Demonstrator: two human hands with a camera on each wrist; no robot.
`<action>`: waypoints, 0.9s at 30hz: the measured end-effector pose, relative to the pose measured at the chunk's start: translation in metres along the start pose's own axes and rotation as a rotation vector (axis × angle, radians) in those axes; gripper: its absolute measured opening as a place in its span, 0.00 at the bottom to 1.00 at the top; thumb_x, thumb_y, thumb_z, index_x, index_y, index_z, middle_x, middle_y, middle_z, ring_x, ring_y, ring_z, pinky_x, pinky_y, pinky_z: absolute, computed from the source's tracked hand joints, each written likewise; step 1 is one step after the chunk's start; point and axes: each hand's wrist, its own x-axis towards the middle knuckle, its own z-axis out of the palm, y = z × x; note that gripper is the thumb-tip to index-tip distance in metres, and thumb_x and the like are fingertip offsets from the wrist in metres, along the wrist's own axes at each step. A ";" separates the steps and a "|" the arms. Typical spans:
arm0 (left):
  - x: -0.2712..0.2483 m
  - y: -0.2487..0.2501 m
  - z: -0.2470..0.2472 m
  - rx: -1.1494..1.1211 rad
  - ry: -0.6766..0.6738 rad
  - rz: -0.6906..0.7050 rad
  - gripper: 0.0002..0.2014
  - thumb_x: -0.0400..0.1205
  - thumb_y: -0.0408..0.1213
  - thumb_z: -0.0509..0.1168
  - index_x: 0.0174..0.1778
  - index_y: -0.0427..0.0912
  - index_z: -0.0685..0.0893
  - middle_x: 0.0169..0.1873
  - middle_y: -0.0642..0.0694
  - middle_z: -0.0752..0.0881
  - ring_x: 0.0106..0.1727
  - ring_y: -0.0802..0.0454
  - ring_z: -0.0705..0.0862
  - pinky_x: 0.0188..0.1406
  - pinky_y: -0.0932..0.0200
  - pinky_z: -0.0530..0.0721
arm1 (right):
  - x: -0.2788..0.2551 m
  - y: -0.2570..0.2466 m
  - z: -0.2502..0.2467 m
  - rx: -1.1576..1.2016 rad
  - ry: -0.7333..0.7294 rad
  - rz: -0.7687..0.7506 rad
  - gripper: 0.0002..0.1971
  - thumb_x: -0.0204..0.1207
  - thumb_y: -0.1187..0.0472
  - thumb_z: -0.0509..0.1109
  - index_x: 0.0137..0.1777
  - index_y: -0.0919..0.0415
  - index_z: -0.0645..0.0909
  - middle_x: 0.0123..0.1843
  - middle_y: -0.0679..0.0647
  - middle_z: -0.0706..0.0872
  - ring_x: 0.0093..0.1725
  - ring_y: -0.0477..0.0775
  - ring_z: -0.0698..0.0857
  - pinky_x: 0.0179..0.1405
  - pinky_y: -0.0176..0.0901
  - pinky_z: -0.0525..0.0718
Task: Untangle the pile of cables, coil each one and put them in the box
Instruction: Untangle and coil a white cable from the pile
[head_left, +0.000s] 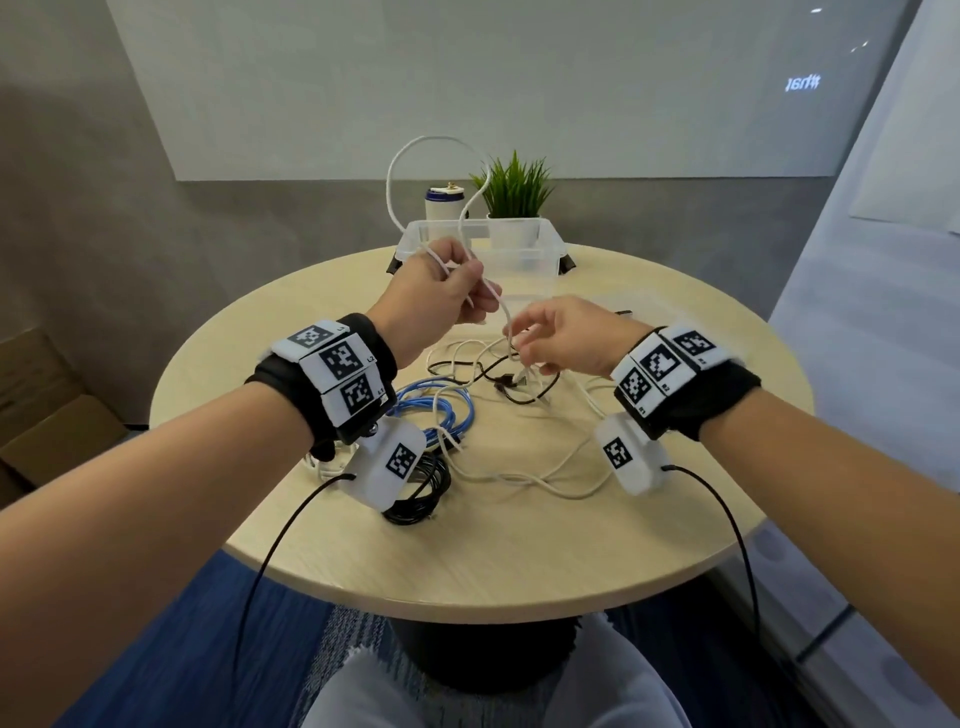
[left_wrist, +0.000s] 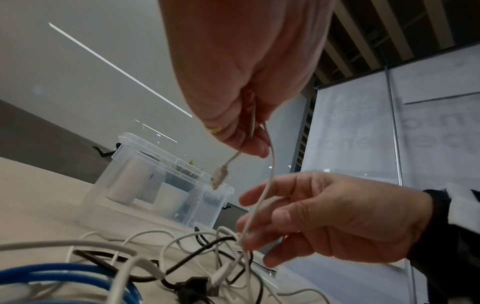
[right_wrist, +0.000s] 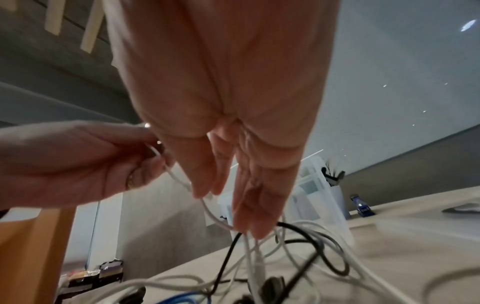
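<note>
My left hand is raised over the table and grips a white cable. The cable loops high above the hand. Its USB plug hangs just below the fingers in the left wrist view. The same cable drops to my right hand, which pinches it just above the tangled pile of white and black cables. In the right wrist view the right fingers point down with the cable running past their tips. The clear plastic box stands open behind both hands.
A blue cable bundle and a coiled black cable lie under my left wrist. More white cable trails toward the near right. A plant and a white canister stand behind the box. The round table's edge is close to me.
</note>
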 end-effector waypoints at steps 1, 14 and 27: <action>-0.001 0.001 0.000 -0.016 -0.009 -0.002 0.09 0.88 0.32 0.53 0.42 0.41 0.71 0.39 0.39 0.87 0.36 0.50 0.87 0.43 0.52 0.87 | -0.001 0.002 0.001 -0.054 -0.015 0.009 0.14 0.78 0.65 0.70 0.62 0.55 0.81 0.56 0.55 0.86 0.52 0.51 0.85 0.56 0.46 0.85; -0.007 0.020 -0.003 -0.381 -0.028 -0.039 0.08 0.90 0.36 0.46 0.46 0.44 0.67 0.26 0.46 0.76 0.27 0.51 0.83 0.39 0.47 0.89 | -0.003 0.003 0.003 -0.346 -0.013 0.104 0.21 0.75 0.53 0.74 0.68 0.45 0.77 0.71 0.53 0.78 0.72 0.51 0.76 0.61 0.43 0.71; -0.009 0.014 -0.013 -0.089 0.019 -0.129 0.11 0.89 0.36 0.47 0.41 0.49 0.65 0.25 0.51 0.68 0.21 0.57 0.60 0.15 0.66 0.58 | 0.005 -0.002 -0.007 -0.493 -0.017 0.132 0.14 0.77 0.66 0.70 0.56 0.46 0.85 0.37 0.40 0.74 0.35 0.46 0.79 0.35 0.36 0.79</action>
